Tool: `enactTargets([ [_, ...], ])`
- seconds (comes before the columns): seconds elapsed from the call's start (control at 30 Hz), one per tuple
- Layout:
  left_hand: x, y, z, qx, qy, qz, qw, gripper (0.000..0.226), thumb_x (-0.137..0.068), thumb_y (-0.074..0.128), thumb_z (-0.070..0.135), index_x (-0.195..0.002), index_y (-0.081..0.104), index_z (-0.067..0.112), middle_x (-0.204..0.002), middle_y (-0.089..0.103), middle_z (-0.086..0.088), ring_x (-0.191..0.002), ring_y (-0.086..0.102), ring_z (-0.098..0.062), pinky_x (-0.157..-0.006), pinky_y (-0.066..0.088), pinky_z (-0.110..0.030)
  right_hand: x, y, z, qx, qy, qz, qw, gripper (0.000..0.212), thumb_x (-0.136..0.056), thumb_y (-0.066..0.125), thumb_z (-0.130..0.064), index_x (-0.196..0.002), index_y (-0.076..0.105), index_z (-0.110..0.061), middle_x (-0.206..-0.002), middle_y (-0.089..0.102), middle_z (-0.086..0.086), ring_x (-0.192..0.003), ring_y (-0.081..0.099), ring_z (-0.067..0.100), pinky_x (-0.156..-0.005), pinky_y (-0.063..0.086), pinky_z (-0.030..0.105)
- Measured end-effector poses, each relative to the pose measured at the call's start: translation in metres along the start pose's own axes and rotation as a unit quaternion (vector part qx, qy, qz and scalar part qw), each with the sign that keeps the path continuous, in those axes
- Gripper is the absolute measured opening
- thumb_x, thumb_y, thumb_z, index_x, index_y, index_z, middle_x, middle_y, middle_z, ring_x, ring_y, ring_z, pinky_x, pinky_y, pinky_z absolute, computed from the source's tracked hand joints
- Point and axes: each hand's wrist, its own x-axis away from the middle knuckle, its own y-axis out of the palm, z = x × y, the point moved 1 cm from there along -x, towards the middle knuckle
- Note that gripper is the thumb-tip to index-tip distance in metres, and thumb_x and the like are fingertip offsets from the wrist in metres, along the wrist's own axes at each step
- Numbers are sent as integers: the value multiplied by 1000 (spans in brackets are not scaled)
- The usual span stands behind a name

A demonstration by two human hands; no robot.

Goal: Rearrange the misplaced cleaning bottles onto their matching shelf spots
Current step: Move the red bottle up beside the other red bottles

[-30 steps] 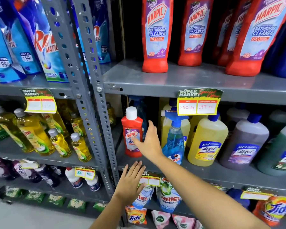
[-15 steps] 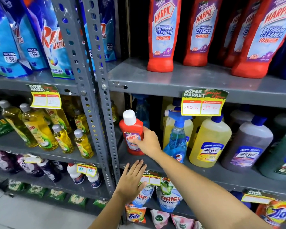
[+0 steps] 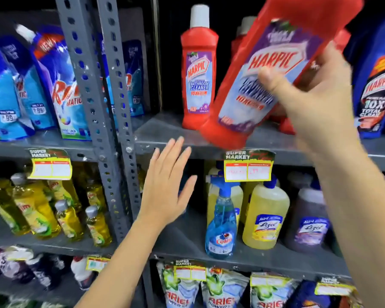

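Right-hand fingers (image 3: 273,85) grip a tilted red bottle (image 3: 260,85) above the upper shelf (image 3: 165,132), beside a matching red bottle (image 3: 198,70). Left hand (image 3: 167,187) hovers spread, empty. Best straighten it, then set it down flat.

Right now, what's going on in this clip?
A person at a grey metal store shelf holds a red Harpic bathroom cleaner bottle tilted in the right hand, its base just above the upper shelf beside a matching upright red Harpic bottle. The left hand hovers open and empty below, in front of the lower shelf.
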Motion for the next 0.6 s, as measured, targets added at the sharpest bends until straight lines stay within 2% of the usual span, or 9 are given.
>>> enactTargets([
  [0.1,-38,2,1,-37,14,-56,998,54,-101,41,36,-145,40,5,-156,31,-13,-145,23,-27,-118,13,-49,-37,-20,10,47,2,-4,999,49,-80,78,-16,-117,48,-8,-116,67,15,-105,70,19,-89,57,37],
  [0.17,-47,11,-1,-70,13,-109,991,57,-101,36,45,-143,44,8,-153,39,-10,-143,29,-25,-115,19,-50,-54,-26,26,76,28,-13,997,53,-73,82,-24,-114,51,-12,-115,69,16,-103,70,22,-87,58,37],
  [0.2,-47,15,-1,-89,14,-128,988,58,-100,34,48,-141,47,9,-149,44,-9,-141,32,-24,-114,21,-50,-60,-27,37,92,47,-18,994,52,-70,84,-26,-109,52,-16,-112,70,15,-98,72,19,-82,59,34],
  [0.27,-45,20,-2,-114,10,-139,984,59,-100,33,50,-139,50,10,-143,51,-8,-137,38,-25,-112,24,-48,-66,-25,59,110,91,-31,989,44,-73,83,-17,-103,50,-19,-102,70,10,-80,70,2,-69,57,23],
  [0.3,-43,21,-2,-118,6,-138,983,58,-100,34,50,-139,50,11,-142,52,-8,-134,41,-25,-111,25,-47,-67,-23,69,113,110,-33,987,42,-77,81,-11,-103,49,-18,-100,68,9,-72,68,-4,-63,55,18],
  [0.37,-43,21,-1,-121,3,-132,984,57,-100,35,50,-138,50,11,-140,53,-7,-131,44,-25,-110,25,-46,-70,-20,83,120,135,-25,983,40,-80,78,-7,-109,51,-15,-100,67,8,-67,65,-7,-60,53,14],
  [0.43,-43,21,0,-120,2,-127,985,56,-99,36,49,-138,50,11,-139,53,-7,-130,44,-25,-109,25,-45,-72,-19,89,128,145,-24,981,42,-81,78,-11,-115,54,-12,-100,68,4,-71,65,-6,-62,53,13],
  [0.6,-43,20,2,-104,-5,-117,988,55,-99,38,48,-137,50,11,-139,53,-7,-130,44,-24,-109,26,-46,-63,-25,89,155,169,-56,972,48,-79,81,-22,-119,55,-17,-107,69,-4,-90,66,2,-71,55,14],
])
